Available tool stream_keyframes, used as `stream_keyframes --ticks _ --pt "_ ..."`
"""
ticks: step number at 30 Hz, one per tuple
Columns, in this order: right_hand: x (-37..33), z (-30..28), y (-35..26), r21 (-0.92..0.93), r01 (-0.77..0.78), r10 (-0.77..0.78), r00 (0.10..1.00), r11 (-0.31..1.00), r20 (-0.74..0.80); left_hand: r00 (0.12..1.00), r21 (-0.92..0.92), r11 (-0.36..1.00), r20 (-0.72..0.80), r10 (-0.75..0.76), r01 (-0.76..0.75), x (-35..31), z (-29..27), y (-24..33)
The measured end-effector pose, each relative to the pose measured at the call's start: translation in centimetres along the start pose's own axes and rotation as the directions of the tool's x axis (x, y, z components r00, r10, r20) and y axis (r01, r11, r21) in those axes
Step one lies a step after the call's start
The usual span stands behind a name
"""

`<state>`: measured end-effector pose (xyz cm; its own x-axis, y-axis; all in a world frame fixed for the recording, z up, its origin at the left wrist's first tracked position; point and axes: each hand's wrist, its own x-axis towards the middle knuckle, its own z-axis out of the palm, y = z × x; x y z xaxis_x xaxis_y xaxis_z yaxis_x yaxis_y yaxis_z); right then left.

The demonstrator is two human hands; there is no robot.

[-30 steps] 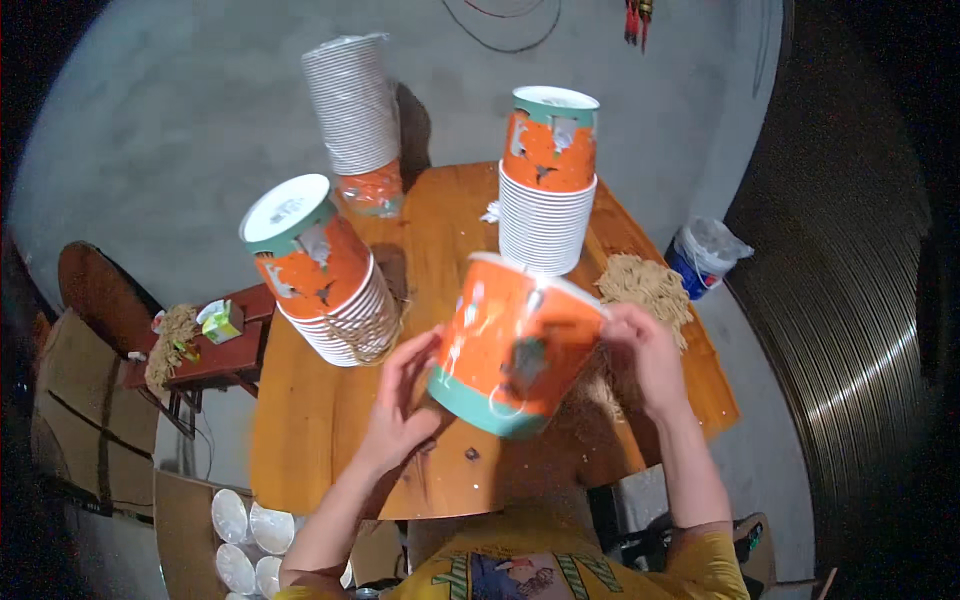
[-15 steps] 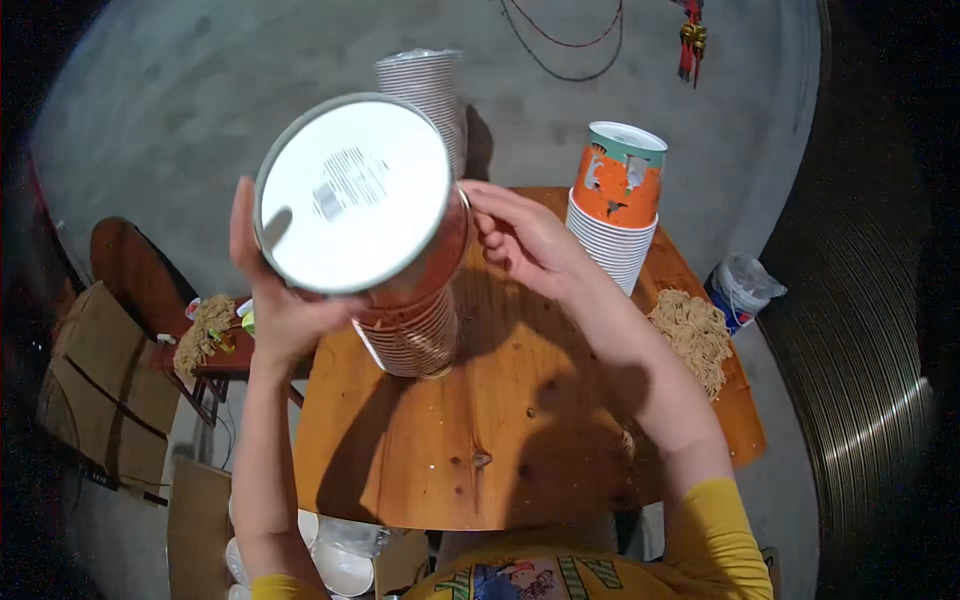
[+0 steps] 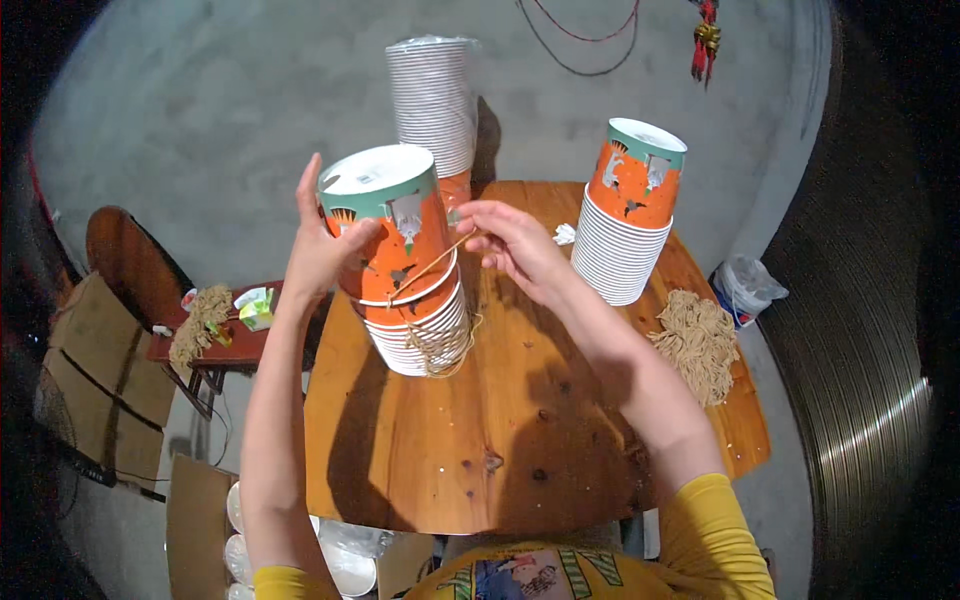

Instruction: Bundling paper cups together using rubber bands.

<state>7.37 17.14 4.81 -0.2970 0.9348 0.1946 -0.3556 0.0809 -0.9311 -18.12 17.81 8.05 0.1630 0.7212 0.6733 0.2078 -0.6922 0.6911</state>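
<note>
My left hand [image 3: 325, 245] is wrapped round the left side of an orange and green paper bucket [image 3: 425, 235], which is upside down with its white base up. Its rim sits over the top of a nested stack of upturned paper buckets [image 3: 385, 340]. A strand of tan cord [image 3: 432, 268] slants across the held bucket to the closed fingertips of my right hand [image 3: 510, 240]. More of this cord hangs in a loose tangle [image 3: 440, 345] down the right side of the stack.
Another upturned bucket stack [image 3: 622, 245] stands on the wooden table [image 3: 480, 430], near a heap of tan cords [image 3: 697, 340]. Farther back rises a tall wrapped stack [image 3: 432, 105]. At left, a small red table [image 3: 225, 343] bears more cords and a tissue pack [image 3: 255, 308].
The bucket in my left hand has tipped from facing me with its base to nearly vertical, and come down over the stack. Cord now shows stretched to my right hand.
</note>
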Motion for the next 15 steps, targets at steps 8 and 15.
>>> stream_keyframes --ticks 8,15 --pt "-2.4 -2.2 1.8 -0.19 -0.177 0.183 0.983 0.966 0.014 1.0 0.124 0.992 -0.008 0.015 -0.013 -1.9 0.4 -1.9" --pt "-4.2 -4.9 0.7 -0.722 -0.017 -0.049 0.996 0.692 -0.071 0.996 0.016 0.999 -0.077 -0.039 0.04 -3.2 2.2 -1.6"
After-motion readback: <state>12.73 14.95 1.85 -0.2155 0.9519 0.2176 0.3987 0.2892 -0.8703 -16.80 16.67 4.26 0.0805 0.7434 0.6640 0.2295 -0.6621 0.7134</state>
